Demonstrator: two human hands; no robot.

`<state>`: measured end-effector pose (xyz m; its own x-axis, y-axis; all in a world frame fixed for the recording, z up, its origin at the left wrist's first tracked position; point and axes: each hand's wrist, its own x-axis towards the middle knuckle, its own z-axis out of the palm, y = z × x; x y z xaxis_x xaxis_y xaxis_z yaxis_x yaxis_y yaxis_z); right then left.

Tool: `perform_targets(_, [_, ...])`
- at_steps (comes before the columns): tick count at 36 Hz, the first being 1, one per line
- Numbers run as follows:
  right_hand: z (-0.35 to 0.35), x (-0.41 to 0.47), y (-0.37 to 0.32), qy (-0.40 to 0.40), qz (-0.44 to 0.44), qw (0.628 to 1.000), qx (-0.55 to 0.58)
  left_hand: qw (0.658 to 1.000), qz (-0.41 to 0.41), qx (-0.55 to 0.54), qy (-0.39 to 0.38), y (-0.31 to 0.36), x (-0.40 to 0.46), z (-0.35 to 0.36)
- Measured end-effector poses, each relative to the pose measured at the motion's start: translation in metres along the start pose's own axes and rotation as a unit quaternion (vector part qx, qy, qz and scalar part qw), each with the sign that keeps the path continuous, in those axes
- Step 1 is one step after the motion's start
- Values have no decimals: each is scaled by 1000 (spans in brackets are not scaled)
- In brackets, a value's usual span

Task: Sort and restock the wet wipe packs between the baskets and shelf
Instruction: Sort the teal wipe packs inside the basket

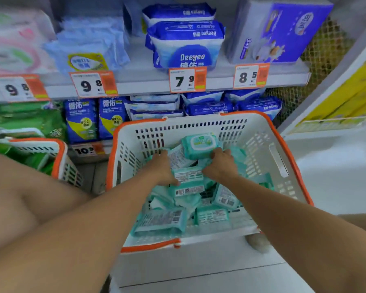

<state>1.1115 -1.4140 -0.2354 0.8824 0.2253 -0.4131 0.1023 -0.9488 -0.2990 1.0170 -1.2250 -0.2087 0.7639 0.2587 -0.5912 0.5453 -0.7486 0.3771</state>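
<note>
Both hands inside a white basket (262, 132) with an orange rim, among loose teal wipe packs. Left hand (164, 170): fingers curled down over the left end of a barcode-side-up pack (188, 176), thumb against its near edge. Right hand (220, 163): fingers curled round the right end of the same pack, knuckles up. Just beyond the right hand's fingertips, a lidded pack (201, 145), face up, resting on the heap. Below both wrists, further teal packs (163, 220) lying label-up at mixed angles across the basket floor. Well left of the left forearm, a second basket (59, 153), only partly in view, with green packs (21, 121) behind it. Above and beyond both hands, a shelf (135, 81) edged with price tags; blue Deeyeo packs (186, 47) stacked on it over the tag (186, 80) reading 7.9, and more blue packs (209, 107) on the lower tier just behind the basket's far rim.
</note>
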Motion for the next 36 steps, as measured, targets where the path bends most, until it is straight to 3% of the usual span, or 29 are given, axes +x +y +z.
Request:
perform_targets(3, [4,8,1,26,74,981,178,997,-17,-70,-15,-8,10,3])
perform_targets(6, [-4,19,1,50,185,884,426,991,-22,-129,-24,-7,11,0])
perform_targets(8, [-14,30,2,44,192,847,494,976,-47,-210,-32,-3,12,-4])
perform_targets(12, [-25,43,-3,-15,154,900,408,927,-96,-361,-30,3,14,-8])
perform_targets(14, [-21,46,-1,-23,165,903,397,906,-112,-407,-23,3,16,-8])
perform_targets(19, [-19,42,2,-47,156,898,408,920,-122,-369,-49,9,14,-4])
perform_targets(24, [-28,45,0,-39,98,958,268,946,-115,-304,-17,21,10,-1])
perform_targets(29, [-34,26,-7,-48,99,958,266,973,-60,-183,126,28,2,-8])
perform_targets(34, [-35,12,-4,-52,118,963,237,954,34,-109,278,25,-9,-13])
perform_targets(36, [-41,7,1,-20,117,970,210,938,92,-54,329,22,-11,-17])
